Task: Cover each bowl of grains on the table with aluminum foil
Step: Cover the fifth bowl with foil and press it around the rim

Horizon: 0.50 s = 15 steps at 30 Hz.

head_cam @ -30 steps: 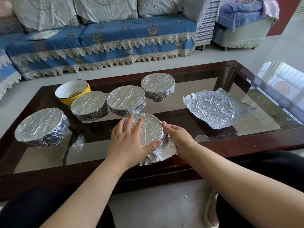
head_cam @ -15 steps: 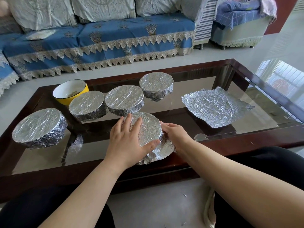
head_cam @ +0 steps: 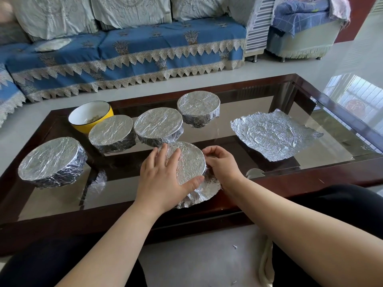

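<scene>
A bowl with a foil sheet (head_cam: 191,162) over it sits near the table's front edge. My left hand (head_cam: 163,179) lies flat on the foil top, thumb along the near rim. My right hand (head_cam: 221,164) has its fingers curled round the foil at the bowl's right side. A loose flap of that foil sticks out at the front. Behind stand several foil-covered bowls (head_cam: 158,126), another at the left (head_cam: 51,160), and an uncovered yellow bowl (head_cam: 91,116) with grains. A crumpled spare foil sheet (head_cam: 273,134) lies flat at the right.
The bowls stand on a glass-topped coffee table with a dark wooden frame (head_cam: 310,175). A blue-covered sofa (head_cam: 128,52) runs behind it, a footstool (head_cam: 300,38) at the back right. My knees are close under the front edge.
My right hand has moved from the loose foil at the bowl's lower right up to its right side, and its fingers have curled. My left hand has stayed on top.
</scene>
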Each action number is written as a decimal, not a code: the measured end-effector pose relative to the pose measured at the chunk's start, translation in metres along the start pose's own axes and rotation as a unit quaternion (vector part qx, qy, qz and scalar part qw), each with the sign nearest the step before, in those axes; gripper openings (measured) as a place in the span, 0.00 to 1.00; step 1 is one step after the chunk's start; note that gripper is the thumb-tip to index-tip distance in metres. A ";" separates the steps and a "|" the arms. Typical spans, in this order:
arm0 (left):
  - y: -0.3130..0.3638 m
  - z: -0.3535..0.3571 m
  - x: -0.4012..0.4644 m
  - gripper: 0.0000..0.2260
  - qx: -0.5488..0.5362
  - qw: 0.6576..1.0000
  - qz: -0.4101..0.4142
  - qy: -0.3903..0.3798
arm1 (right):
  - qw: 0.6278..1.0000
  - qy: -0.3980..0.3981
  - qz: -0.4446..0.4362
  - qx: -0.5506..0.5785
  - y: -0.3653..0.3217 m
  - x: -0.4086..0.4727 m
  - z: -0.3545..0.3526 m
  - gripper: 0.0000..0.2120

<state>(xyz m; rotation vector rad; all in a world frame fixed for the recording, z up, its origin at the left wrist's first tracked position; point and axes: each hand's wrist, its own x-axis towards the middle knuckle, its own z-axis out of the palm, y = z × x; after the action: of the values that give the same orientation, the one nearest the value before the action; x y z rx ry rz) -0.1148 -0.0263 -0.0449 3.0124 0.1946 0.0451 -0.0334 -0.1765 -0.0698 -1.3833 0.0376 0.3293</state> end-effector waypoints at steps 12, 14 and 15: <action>0.004 0.000 -0.001 0.51 0.008 1.000 -0.017 0.011 | 0.984 -0.017 -0.131 -0.118 0.015 -0.013 -0.017 0.19; 0.007 0.001 -0.001 0.52 0.004 0.999 -0.032 0.015 | 0.981 -0.003 -0.139 -0.137 0.019 -0.018 -0.014 0.21; 0.009 0.002 -0.001 0.52 0.004 0.999 -0.039 0.017 | 0.983 0.004 -0.133 -0.128 0.019 -0.020 -0.013 0.20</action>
<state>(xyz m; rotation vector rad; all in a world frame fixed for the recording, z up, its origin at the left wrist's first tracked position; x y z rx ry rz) -0.1146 -0.0355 -0.0460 3.0102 0.3166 0.0884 -0.0550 -0.1908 -0.0864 -1.6232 -0.1893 0.1061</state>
